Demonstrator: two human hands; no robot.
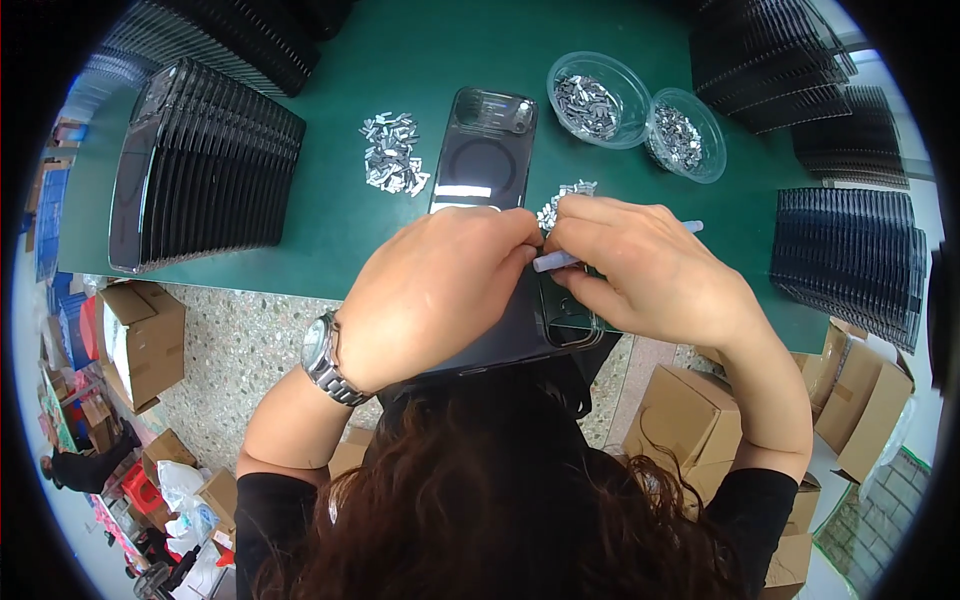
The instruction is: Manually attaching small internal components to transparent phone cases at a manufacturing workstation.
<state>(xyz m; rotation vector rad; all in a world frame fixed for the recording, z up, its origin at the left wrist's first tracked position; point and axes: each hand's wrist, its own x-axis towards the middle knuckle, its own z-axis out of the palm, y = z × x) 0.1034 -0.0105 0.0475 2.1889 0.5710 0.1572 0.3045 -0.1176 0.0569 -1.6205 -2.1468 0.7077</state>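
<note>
My left hand [435, 280], with a metal-band watch [325, 355] on its wrist, is closed. Its fingertips pinch together over the table's near edge; what they hold is hidden. In my right hand [650, 260] is a slim pale stick, pen-like [556, 261], its blunt end toward the left fingertips and its other end showing past the knuckles. Below the right fingers is part of a phone case with a dark rim [575, 335]. A clear-and-black phone case with a dark ring [480, 155] lies just beyond my left hand.
Small silvery pieces lie in a pile [393, 155] left of the case and another [572, 196] beyond my right hand. Two clear tubs [632, 105] [714, 150] hold more. Stacked black cases stand left [215, 175] and right [845, 250]. Cardboard boxes [685, 410] sit below the green table [350, 60].
</note>
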